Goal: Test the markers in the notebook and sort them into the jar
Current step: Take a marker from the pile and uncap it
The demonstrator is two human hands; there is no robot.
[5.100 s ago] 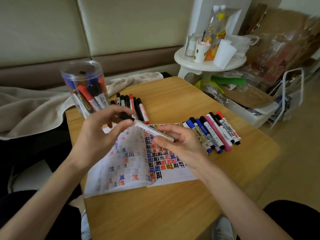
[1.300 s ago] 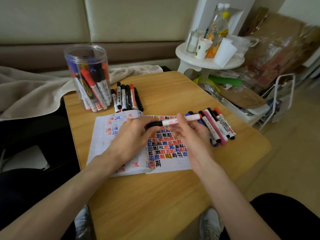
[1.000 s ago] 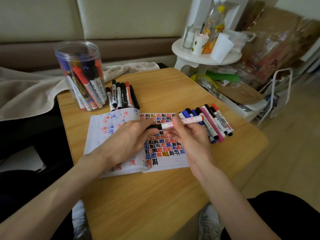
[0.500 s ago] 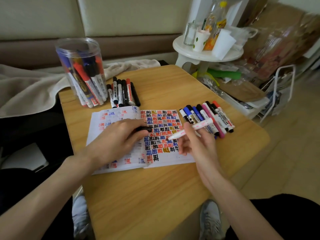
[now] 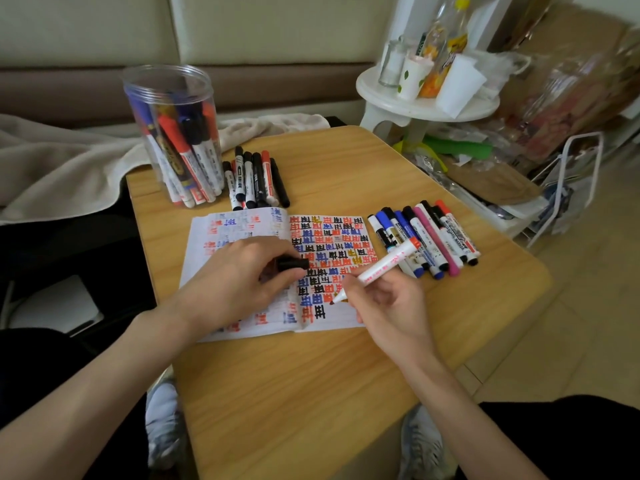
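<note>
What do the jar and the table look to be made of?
The jar: likely clear plastic, glossy; the markers inside show through its wall. The table: wood or wood-look laminate, smooth and matt; pale grain lines run across it, but the look cannot settle which.

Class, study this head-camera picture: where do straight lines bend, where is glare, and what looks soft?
Head view: edges of the table bow, a wide-angle effect; head view: pale highlights streak the wall of the clear jar; head view: the clutter at far right smears, while marks in the notebook are crisp.
</note>
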